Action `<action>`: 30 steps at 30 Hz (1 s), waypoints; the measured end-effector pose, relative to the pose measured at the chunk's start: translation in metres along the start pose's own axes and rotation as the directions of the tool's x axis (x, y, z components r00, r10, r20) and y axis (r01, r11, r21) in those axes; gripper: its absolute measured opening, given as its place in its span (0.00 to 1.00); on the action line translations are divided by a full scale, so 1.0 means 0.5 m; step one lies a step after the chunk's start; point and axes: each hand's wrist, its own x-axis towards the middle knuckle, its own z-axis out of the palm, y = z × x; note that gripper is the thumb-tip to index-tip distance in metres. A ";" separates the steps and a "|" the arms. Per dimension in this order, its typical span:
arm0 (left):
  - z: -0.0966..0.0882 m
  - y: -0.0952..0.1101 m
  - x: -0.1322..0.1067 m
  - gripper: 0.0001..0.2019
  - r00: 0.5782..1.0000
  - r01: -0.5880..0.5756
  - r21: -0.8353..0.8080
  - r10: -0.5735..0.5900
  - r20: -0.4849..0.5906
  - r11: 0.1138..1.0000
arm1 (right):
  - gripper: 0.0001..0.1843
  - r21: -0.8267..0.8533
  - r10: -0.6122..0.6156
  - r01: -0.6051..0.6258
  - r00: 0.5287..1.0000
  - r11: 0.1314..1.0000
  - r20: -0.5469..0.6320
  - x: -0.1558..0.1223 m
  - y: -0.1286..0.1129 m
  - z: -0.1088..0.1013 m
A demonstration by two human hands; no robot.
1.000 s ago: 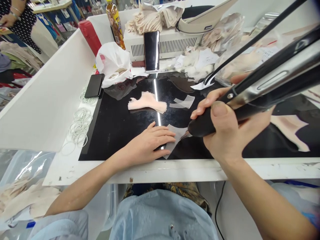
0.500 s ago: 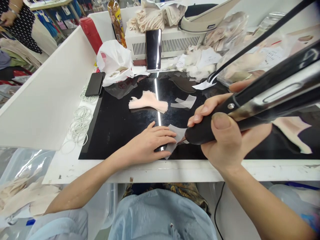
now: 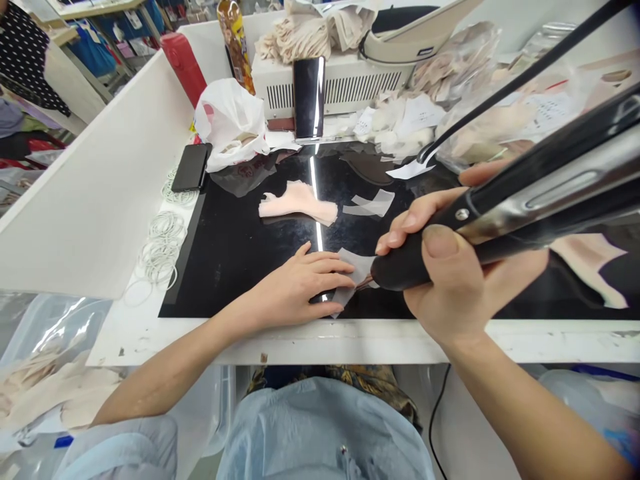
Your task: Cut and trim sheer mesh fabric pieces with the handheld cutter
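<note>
My left hand (image 3: 303, 283) lies flat, fingers spread, on the black tabletop panel (image 3: 240, 253). Its fingertips press on a small translucent white sheet (image 3: 353, 265). Wrapped in my right hand (image 3: 457, 287) is a thick black and silver hand tool (image 3: 520, 200), its exact kind unclear. The tool's rounded black end is just right of my left fingertips, over the sheet's right side. A thin brownish part shows between that end and the sheet. Beyond my left hand lies a stack of pale peach fabric pieces (image 3: 299, 203), with translucent strips (image 3: 371, 203) to its right.
A black phone (image 3: 192, 167) and white elastic loops (image 3: 159, 250) lie along the left edge. Behind stand a red bottle (image 3: 184, 67), a white plastic bag (image 3: 230, 123) and an upright phone (image 3: 309, 97). A black rod (image 3: 500, 90) slants across the upper right. Peach fabric (image 3: 593, 260) lies right.
Both hands and the tool hold nearly the same place. The view has shifted very slightly. At the upper left, the person in dotted clothing has moved left.
</note>
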 end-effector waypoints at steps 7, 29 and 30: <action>0.002 -0.002 0.001 0.17 1.000 0.001 -0.004 -0.001 -0.004 1.000 | 0.19 0.021 -0.017 0.017 1.000 1.000 -0.003 -0.001 -0.002 0.005; -0.003 -0.003 0.001 0.19 1.000 -0.010 -0.006 0.010 0.025 1.000 | 0.24 0.046 0.019 -0.020 0.999 0.999 0.032 -0.034 -0.011 0.019; -0.003 -0.003 0.001 0.20 1.000 -0.013 -0.007 0.013 0.027 1.000 | 0.23 0.040 0.012 -0.013 1.000 0.999 0.027 -0.037 -0.011 0.021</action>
